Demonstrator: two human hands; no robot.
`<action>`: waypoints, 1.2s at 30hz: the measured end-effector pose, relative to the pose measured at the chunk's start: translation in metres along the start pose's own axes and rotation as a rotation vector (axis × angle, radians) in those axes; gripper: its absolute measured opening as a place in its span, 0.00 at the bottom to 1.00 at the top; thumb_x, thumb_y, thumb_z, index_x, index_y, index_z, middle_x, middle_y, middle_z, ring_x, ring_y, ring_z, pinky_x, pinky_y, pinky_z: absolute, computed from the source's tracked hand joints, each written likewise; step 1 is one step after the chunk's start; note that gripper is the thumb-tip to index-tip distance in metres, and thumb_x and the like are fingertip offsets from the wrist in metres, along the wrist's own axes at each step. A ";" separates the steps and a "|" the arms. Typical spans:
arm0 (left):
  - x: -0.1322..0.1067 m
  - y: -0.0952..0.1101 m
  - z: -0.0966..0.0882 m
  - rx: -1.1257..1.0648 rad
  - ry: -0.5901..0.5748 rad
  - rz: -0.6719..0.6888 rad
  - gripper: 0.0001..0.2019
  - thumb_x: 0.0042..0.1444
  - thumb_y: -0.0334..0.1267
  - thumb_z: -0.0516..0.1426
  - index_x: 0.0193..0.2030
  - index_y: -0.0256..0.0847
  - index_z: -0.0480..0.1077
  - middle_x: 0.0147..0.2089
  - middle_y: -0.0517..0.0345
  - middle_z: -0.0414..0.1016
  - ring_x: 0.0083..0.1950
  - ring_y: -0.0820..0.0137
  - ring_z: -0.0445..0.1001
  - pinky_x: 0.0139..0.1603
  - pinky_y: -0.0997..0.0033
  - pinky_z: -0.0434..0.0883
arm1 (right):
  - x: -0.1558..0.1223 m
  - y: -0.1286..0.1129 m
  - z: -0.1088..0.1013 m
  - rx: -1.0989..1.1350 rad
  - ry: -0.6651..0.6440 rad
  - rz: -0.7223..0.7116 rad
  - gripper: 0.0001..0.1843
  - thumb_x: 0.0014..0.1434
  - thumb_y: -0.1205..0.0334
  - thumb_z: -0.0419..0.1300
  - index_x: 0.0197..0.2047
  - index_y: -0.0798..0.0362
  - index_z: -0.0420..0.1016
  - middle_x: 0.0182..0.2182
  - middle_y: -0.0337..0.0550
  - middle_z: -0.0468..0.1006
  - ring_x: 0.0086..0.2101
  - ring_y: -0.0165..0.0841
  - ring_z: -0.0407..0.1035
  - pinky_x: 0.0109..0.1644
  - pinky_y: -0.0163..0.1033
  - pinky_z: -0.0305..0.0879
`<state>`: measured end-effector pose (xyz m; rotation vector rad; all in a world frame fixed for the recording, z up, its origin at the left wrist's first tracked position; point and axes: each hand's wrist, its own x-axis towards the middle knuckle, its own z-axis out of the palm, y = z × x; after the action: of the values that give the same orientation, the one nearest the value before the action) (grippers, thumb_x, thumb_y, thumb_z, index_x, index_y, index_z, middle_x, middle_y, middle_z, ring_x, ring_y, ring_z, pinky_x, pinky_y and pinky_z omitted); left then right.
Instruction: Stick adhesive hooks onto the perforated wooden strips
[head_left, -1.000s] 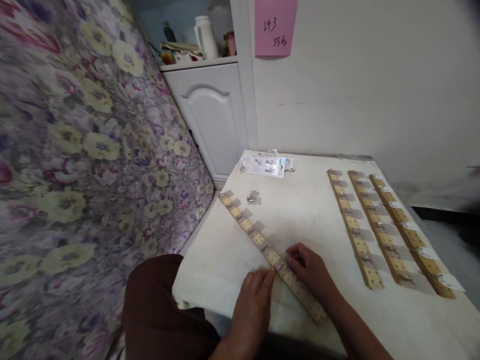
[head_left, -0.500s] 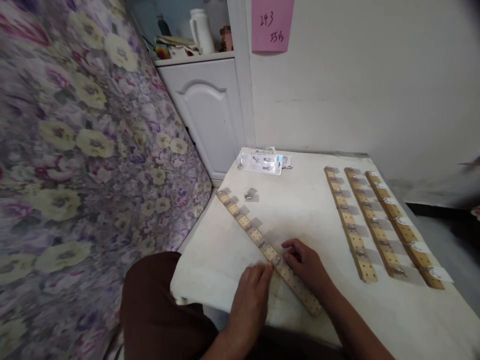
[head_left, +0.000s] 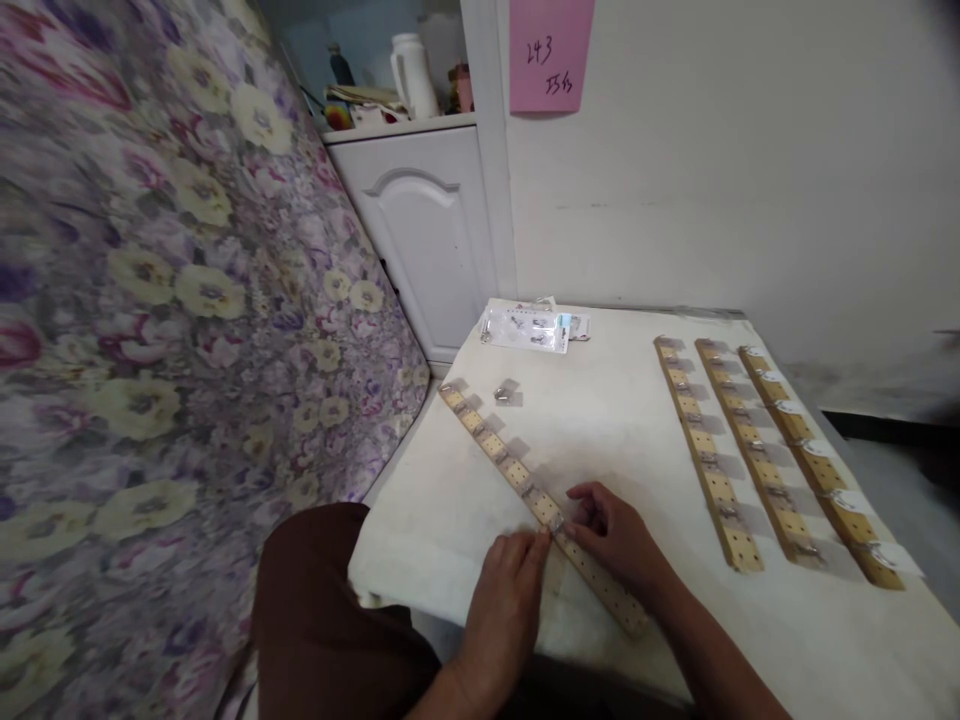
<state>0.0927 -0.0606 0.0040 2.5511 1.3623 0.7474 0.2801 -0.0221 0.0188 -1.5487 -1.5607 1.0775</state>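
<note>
A pale-covered table (head_left: 600, 400) carries most of the things. Behind its left end stands a white cabinet (head_left: 420, 250), with an open shelf above its door holding a white pitcher (head_left: 415, 78), a dark bottle (head_left: 341, 67) and other small items that are hard to make out. A perforated wooden strip (head_left: 517, 473) lies slantwise across the left half of the table, fitted along much of its length with metal pieces and see-through flaps; its near end shows bare holes. Three similar strips (head_left: 703, 440) lie side by side toward the right edge, the outermost with white tabs.

The left hand (head_left: 504, 595) lies palm down, fingers together, its tips touching the strip's near edge. The right hand (head_left: 619, 540) leans in from the other side, fingers curled, thumb at the strip; whether either hand grips something cannot be told. A clear flat packet (head_left: 525, 328) overlaps others at the far edge, showing metal-looking shapes, printed or enclosed. Near the strip's far end rests a loose metal piece (head_left: 503, 394).
</note>
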 end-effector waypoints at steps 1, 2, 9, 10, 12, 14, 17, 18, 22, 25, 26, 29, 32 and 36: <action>0.000 0.000 -0.001 -0.002 -0.002 0.000 0.19 0.62 0.27 0.49 0.59 0.38 0.60 0.44 0.50 0.69 0.43 0.64 0.66 0.43 0.60 0.72 | 0.000 0.000 0.000 0.000 -0.004 0.004 0.18 0.48 0.62 0.61 0.44 0.52 0.69 0.25 0.33 0.70 0.25 0.29 0.65 0.31 0.34 0.62; 0.001 0.001 -0.001 -0.003 -0.004 -0.002 0.18 0.62 0.27 0.49 0.59 0.38 0.60 0.43 0.50 0.69 0.43 0.64 0.66 0.43 0.60 0.72 | -0.001 0.000 0.001 0.001 -0.006 0.006 0.18 0.48 0.63 0.62 0.44 0.52 0.69 0.25 0.33 0.70 0.25 0.29 0.65 0.31 0.34 0.62; -0.001 0.002 -0.002 -0.011 -0.049 -0.032 0.19 0.62 0.27 0.48 0.60 0.39 0.59 0.45 0.50 0.69 0.44 0.64 0.65 0.44 0.59 0.71 | 0.000 -0.002 0.001 0.013 0.006 0.002 0.17 0.47 0.64 0.62 0.43 0.52 0.69 0.25 0.34 0.71 0.25 0.29 0.65 0.30 0.34 0.62; -0.002 0.001 -0.002 -0.014 -0.053 -0.034 0.20 0.62 0.26 0.48 0.60 0.39 0.59 0.45 0.50 0.69 0.45 0.64 0.65 0.44 0.59 0.71 | 0.001 -0.001 0.001 0.015 0.007 0.005 0.17 0.47 0.64 0.62 0.43 0.52 0.70 0.24 0.34 0.71 0.25 0.29 0.65 0.30 0.34 0.62; -0.002 0.000 0.000 -0.020 -0.043 -0.030 0.20 0.61 0.26 0.48 0.60 0.39 0.59 0.46 0.50 0.69 0.44 0.64 0.65 0.44 0.59 0.71 | 0.002 0.000 0.001 0.016 0.006 0.016 0.17 0.46 0.64 0.63 0.42 0.52 0.70 0.24 0.34 0.71 0.25 0.29 0.65 0.30 0.34 0.61; -0.003 0.000 0.001 -0.028 -0.027 -0.025 0.20 0.61 0.25 0.48 0.60 0.38 0.59 0.46 0.49 0.69 0.45 0.64 0.66 0.45 0.60 0.71 | 0.002 0.000 0.001 0.014 0.001 0.026 0.17 0.46 0.63 0.63 0.42 0.52 0.70 0.24 0.34 0.71 0.25 0.29 0.65 0.30 0.34 0.61; -0.003 -0.001 0.001 -0.027 -0.023 -0.024 0.21 0.61 0.25 0.48 0.61 0.39 0.59 0.46 0.50 0.70 0.44 0.64 0.66 0.44 0.60 0.71 | 0.002 -0.002 0.001 0.006 -0.010 0.041 0.18 0.47 0.63 0.62 0.43 0.52 0.69 0.25 0.34 0.71 0.25 0.30 0.65 0.31 0.35 0.62; -0.003 -0.001 0.001 -0.025 -0.035 -0.032 0.21 0.61 0.26 0.48 0.61 0.39 0.59 0.46 0.50 0.70 0.44 0.65 0.66 0.44 0.61 0.71 | 0.001 -0.003 0.001 0.000 -0.011 0.047 0.18 0.47 0.63 0.62 0.43 0.52 0.69 0.25 0.34 0.71 0.26 0.30 0.65 0.31 0.35 0.62; -0.003 0.000 0.000 -0.025 -0.064 -0.054 0.21 0.61 0.26 0.49 0.61 0.40 0.59 0.47 0.51 0.70 0.45 0.65 0.66 0.46 0.60 0.70 | 0.000 -0.007 0.002 -0.013 -0.011 0.064 0.17 0.48 0.63 0.61 0.43 0.51 0.67 0.25 0.34 0.71 0.26 0.30 0.66 0.32 0.35 0.61; -0.004 0.000 -0.001 -0.002 -0.067 -0.044 0.21 0.61 0.25 0.49 0.60 0.40 0.59 0.47 0.51 0.70 0.45 0.65 0.66 0.47 0.60 0.70 | 0.000 -0.007 0.004 -0.026 -0.008 0.063 0.17 0.48 0.63 0.60 0.43 0.50 0.67 0.26 0.35 0.71 0.27 0.31 0.66 0.33 0.36 0.61; -0.003 0.000 0.000 0.010 -0.071 -0.041 0.21 0.60 0.25 0.50 0.60 0.39 0.59 0.47 0.51 0.70 0.45 0.65 0.66 0.47 0.60 0.70 | 0.000 -0.006 0.004 -0.030 -0.010 0.061 0.17 0.48 0.63 0.60 0.43 0.50 0.66 0.27 0.35 0.71 0.28 0.31 0.66 0.33 0.36 0.61; -0.003 0.000 0.001 0.034 -0.076 -0.038 0.20 0.59 0.25 0.51 0.58 0.39 0.61 0.47 0.51 0.69 0.45 0.64 0.65 0.47 0.59 0.70 | 0.000 -0.004 0.005 -0.032 -0.011 0.047 0.17 0.48 0.63 0.60 0.43 0.50 0.66 0.27 0.35 0.71 0.28 0.31 0.66 0.34 0.36 0.62; -0.002 -0.001 0.001 -0.006 -0.078 -0.054 0.21 0.58 0.23 0.50 0.58 0.39 0.61 0.46 0.50 0.69 0.46 0.63 0.65 0.47 0.57 0.71 | 0.000 -0.002 0.004 -0.028 -0.012 0.035 0.20 0.48 0.63 0.61 0.46 0.51 0.66 0.27 0.34 0.70 0.28 0.31 0.66 0.35 0.36 0.62; -0.005 -0.003 -0.004 -0.159 -0.041 -0.066 0.25 0.54 0.19 0.47 0.59 0.37 0.59 0.48 0.49 0.68 0.48 0.64 0.64 0.50 0.58 0.70 | -0.003 0.000 0.000 -0.023 -0.047 0.037 0.24 0.49 0.61 0.61 0.51 0.51 0.66 0.32 0.37 0.72 0.29 0.32 0.68 0.36 0.38 0.63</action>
<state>0.0864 -0.0631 0.0042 2.3749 1.3112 0.7549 0.2805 -0.0247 0.0187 -1.5834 -1.5865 1.1272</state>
